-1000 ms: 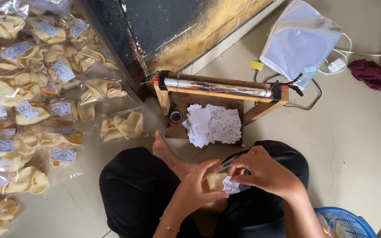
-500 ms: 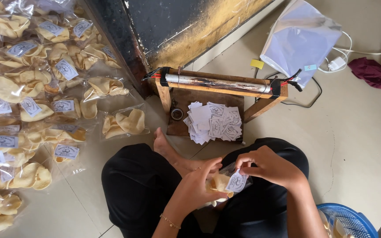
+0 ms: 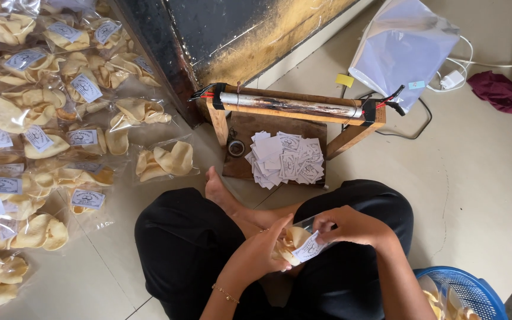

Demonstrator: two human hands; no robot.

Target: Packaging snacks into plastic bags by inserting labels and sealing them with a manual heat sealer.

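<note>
At lower centre, the left hand [image 3: 262,252] grips a clear cracker bag [image 3: 294,243] while the right hand [image 3: 351,228] pinches a paper label [image 3: 308,248] at its mouth; the label should probably sit flat, facing outward.

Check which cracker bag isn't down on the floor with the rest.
The clear cracker bag over the lap, held between the left hand and right hand. The other sealed bags lie on the tiles at the person's left.
</note>
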